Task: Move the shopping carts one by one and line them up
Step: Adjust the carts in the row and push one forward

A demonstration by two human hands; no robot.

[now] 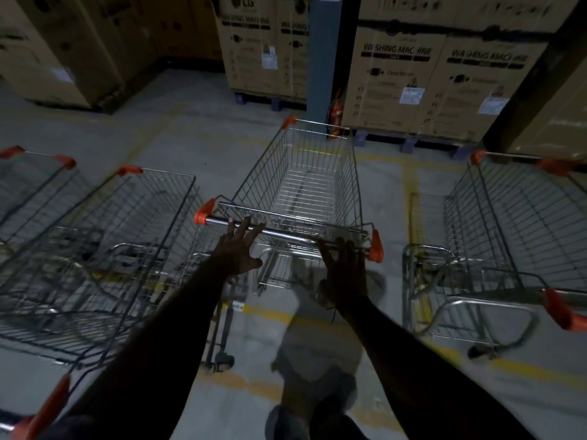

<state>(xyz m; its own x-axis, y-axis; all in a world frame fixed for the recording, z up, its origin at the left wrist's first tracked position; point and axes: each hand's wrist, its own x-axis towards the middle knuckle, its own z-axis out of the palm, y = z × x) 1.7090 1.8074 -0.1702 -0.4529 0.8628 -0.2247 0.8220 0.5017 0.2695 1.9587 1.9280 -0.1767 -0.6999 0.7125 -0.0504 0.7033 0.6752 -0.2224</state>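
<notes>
Steel carts at your left (104,236): parked side by side.
Left hand (240,249): fingers spread, touching the handle bar (286,234) — no grip.
Middle cart (305,188): rigid, rolls easily, probably.
Right hand (344,271): flat on the bar — unclenched.

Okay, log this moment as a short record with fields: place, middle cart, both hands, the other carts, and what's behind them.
place: concrete floor with yellow lines
middle cart: empty, faces boxes
handle bar: chrome, orange end caps
left hand: fingers spread, at the bar
right hand: fingers straight, at the bar
left carts: two in view
right cart: one, apart from middle cart
background: washing machine boxes, grey pillar
</notes>
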